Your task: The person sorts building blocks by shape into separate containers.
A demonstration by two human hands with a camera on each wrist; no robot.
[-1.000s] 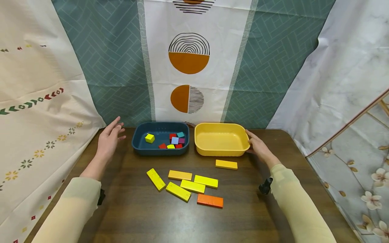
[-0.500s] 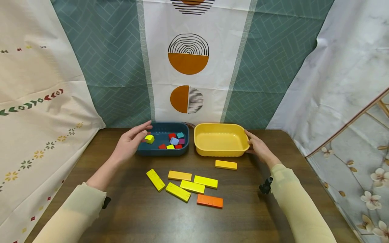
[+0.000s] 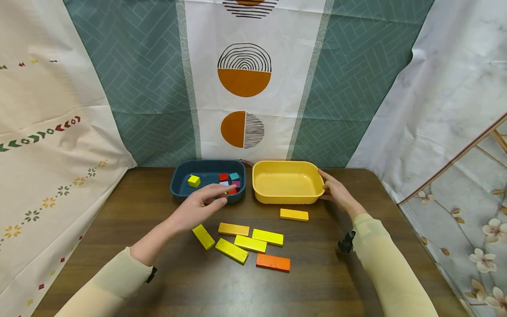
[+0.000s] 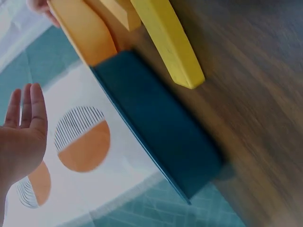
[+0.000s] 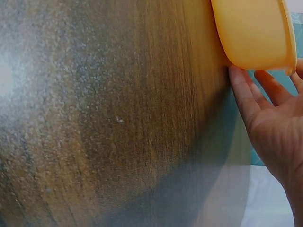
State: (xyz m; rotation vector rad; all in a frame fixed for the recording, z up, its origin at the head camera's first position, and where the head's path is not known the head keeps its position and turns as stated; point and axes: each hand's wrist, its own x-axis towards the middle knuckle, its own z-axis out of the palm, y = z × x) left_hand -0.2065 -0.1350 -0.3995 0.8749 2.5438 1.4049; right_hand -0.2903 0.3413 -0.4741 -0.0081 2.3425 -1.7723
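Over blue tray's [image 3: 178, 187] front: left hand [image 3: 200, 206] loose, empty, hiding cubes | right hand [image 3: 336, 193] flat against yellow tray [image 3: 313, 196]

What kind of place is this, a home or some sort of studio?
Probably a staged recording corner: patterned cloth backdrops hang behind a dark wooden table laid with a blue bin, a yellow bin and coloured blocks.

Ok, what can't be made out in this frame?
- Head view: left hand covers part of the blue tray; some small blocks hidden.
- Left wrist view: yellow plank cut off by the top edge.
- Right wrist view: right hand and yellow tray cut off by the frame edges.
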